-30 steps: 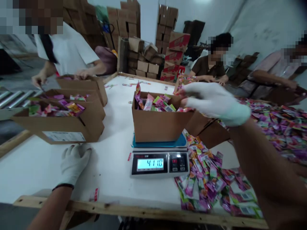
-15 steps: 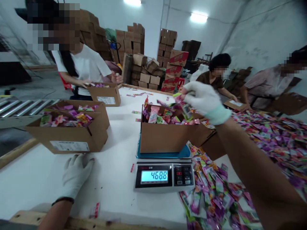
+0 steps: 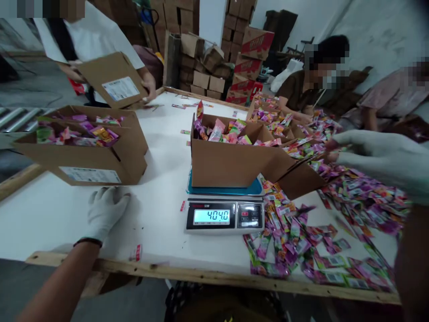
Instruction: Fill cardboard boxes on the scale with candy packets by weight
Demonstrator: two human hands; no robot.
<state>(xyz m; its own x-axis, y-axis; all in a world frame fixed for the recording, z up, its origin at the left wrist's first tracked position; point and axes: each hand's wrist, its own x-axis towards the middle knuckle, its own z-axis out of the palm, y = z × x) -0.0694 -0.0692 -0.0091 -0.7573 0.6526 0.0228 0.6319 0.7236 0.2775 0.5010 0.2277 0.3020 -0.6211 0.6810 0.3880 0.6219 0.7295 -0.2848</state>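
Note:
My left hand (image 3: 106, 212), in a white glove, lies flat on the white table with its fingers spread, just in front of a filled carton. My right hand (image 3: 372, 154), gloved too, is over the heap of candy packets (image 3: 284, 241) at the right, thumb and fingers slightly apart, with no packet visible in it. Blurred packets (image 3: 345, 223) show below it. An open cardboard box (image 3: 228, 163) partly filled with small colourful packets stands on the blue pan of a digital scale (image 3: 224, 217). The display reads 404.0. A box flap sticks out toward my right hand.
Two filled cartons (image 3: 83, 156) stand at the left, one behind the other. Across the table a person holds a tilted carton (image 3: 112, 80). Two people sit at the far right by the packet pile. A wooden rim (image 3: 201, 275) edges the table; rollers (image 3: 15, 118) lie far left.
My right hand has moved right from above the box on the scale, and the packets it held have left it. The reading fell from 468.8 to 404.0. The person opposite has lifted and tilted a carton.

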